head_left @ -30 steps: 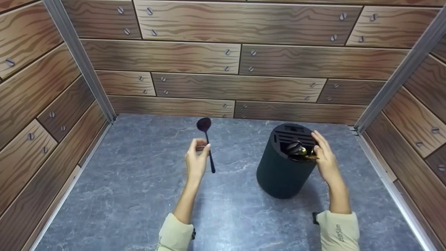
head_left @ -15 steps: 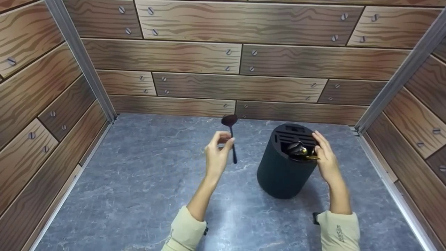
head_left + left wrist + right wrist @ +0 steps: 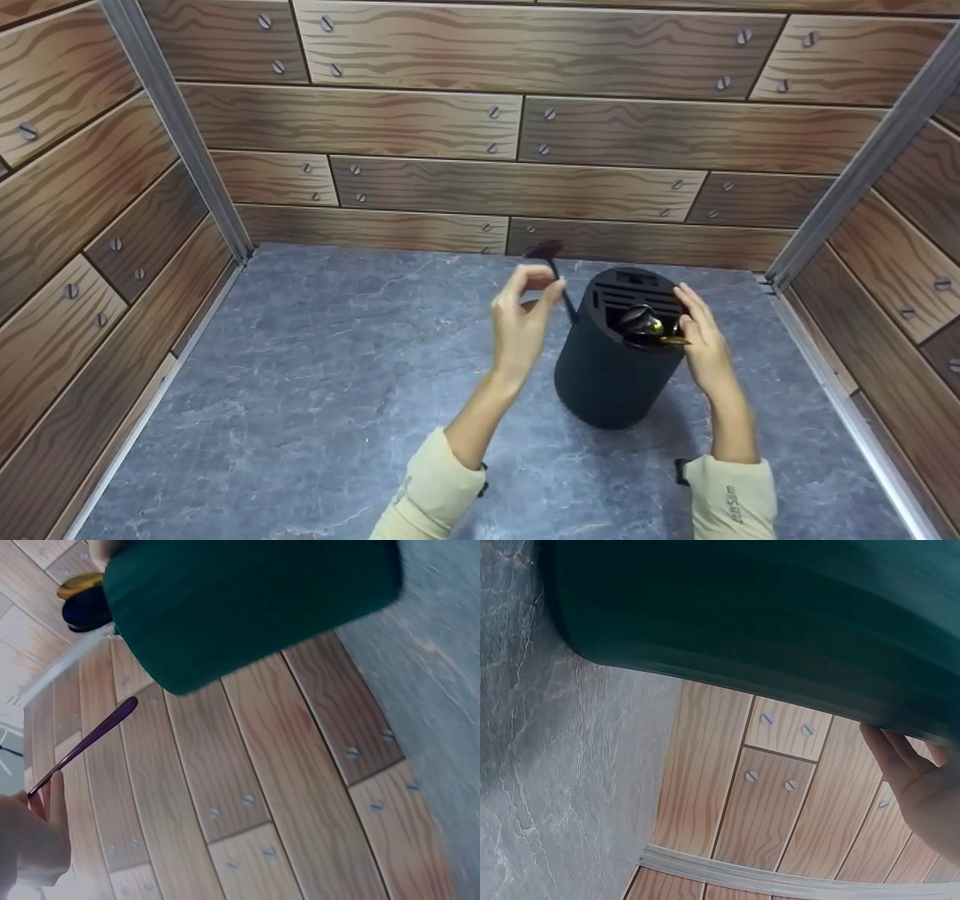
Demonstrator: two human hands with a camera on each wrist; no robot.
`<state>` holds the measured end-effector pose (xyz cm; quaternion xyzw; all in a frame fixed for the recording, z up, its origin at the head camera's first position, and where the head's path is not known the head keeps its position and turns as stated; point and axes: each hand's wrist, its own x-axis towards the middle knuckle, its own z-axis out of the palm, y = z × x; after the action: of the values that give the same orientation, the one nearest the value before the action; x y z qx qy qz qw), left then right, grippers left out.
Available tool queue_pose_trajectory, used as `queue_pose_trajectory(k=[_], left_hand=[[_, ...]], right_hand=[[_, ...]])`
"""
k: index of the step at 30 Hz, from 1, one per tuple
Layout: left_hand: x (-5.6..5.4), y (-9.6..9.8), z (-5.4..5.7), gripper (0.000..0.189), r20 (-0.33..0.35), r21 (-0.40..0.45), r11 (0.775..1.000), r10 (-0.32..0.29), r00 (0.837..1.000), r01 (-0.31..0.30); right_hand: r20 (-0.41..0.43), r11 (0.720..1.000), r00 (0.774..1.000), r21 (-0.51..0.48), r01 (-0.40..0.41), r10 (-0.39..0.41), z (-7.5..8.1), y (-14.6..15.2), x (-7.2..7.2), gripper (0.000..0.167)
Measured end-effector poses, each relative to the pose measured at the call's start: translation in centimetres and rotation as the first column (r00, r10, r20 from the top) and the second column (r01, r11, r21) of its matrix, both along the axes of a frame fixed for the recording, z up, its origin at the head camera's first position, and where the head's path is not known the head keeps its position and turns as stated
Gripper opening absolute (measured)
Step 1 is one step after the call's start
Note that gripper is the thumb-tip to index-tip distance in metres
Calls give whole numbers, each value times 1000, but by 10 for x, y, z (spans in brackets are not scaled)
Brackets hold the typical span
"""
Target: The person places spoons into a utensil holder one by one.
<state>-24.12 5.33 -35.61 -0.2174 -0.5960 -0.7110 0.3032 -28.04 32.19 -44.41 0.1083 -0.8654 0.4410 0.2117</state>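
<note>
In the head view, my left hand [image 3: 517, 322] pinches a dark purple-black spoon [image 3: 545, 249] by its handle between thumb and fingers. Its bowl points up and away, and the handle end slants down by the left rim of a dark green utensil holder [image 3: 609, 382]. The left wrist view shows the handle [image 3: 86, 741] apart from the holder's wall. My right hand [image 3: 706, 352] rests with extended fingers against the holder's right side near the top. Black spoons [image 3: 637, 321] and a gold utensil [image 3: 675, 340] stick out of its front opening.
The holder stands upright on a grey marbled tabletop [image 3: 315, 390], its slotted black lid facing up. Wood-patterned panels [image 3: 420, 127] wall the back and both sides. Metal rails [image 3: 180, 142] run up the corners.
My left hand has carried the spoon rightward to the holder, and the spoon's bowl has tilted farther back. The right hand and holder have stayed in place.
</note>
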Motion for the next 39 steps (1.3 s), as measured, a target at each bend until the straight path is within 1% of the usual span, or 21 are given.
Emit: queue_pose_trajectory(k=[4, 8, 11, 14, 18, 21, 23, 25, 27, 30, 31, 32, 35, 37, 39], left_hand=[[1, 14, 2, 9, -44, -2, 1000, -16, 999, 16], [2, 24, 0, 10, -85, -41, 999, 0, 996, -4], [1, 30, -5, 10, -90, -66, 998, 11, 996, -17], [-1, 35, -12, 9, -73, -70, 998, 2, 997, -7], [-13, 44, -31, 8, -39, -61, 998, -22, 999, 20], [-25, 52, -48, 8, -39, -96, 995, -26, 999, 23], [-29, 55, -54, 8, -51, -140, 990, -17, 999, 9], [-32, 56, -61, 7, -72, -219, 975, 19, 997, -35], [-34, 56, -68, 6, -82, -288, 953, 69, 994, -90], [-37, 54, -79, 5, -76, -363, 915, 160, 984, -177], [-37, 53, -83, 5, -67, -372, 908, 181, 981, -193], [-37, 51, -87, 5, -54, -373, 905, 198, 979, -203], [-38, 46, -96, 5, -14, -361, 910, 215, 976, -206], [-38, 41, -100, 5, 10, -349, 917, 208, 978, -192], [-38, 36, -104, 4, 28, -337, 924, 203, 979, -182]], right_hand=[[6, 1000, 1000, 1, 6, -6, -1, 0, -1, 39], [8, 1000, 1000, -5, 1, -1, -2, 0, -1, 39], [11, 1000, 1000, -6, -1, 1, -3, 0, 0, 40], [14, 1000, 1000, -2, 4, -4, -3, 1, 0, 40], [9, 1000, 1000, -2, 2, -2, -2, 1, 0, 40], [-1, 1000, 1000, -4, -11, 11, -2, 1, -1, 40], [-5, 1000, 1000, -4, -15, 15, -2, 1, -1, 40], [-3, 1000, 1000, -4, -14, 14, -2, 1, -1, 40], [1, 1000, 1000, -2, -13, 13, -3, 0, -1, 40], [10, 1000, 1000, -2, -13, 13, -3, -1, 0, 40], [14, 1000, 1000, -1, -13, 13, -3, -1, 0, 40], [12, 1000, 1000, 0, -14, 14, -3, -1, 0, 40], [14, 1000, 1000, -1, -11, 11, -1, -1, 0, 39], [10, 1000, 1000, -4, -12, 12, 5, -5, 4, 39], [2, 1000, 1000, -8, -12, 12, 7, -6, 3, 39]])
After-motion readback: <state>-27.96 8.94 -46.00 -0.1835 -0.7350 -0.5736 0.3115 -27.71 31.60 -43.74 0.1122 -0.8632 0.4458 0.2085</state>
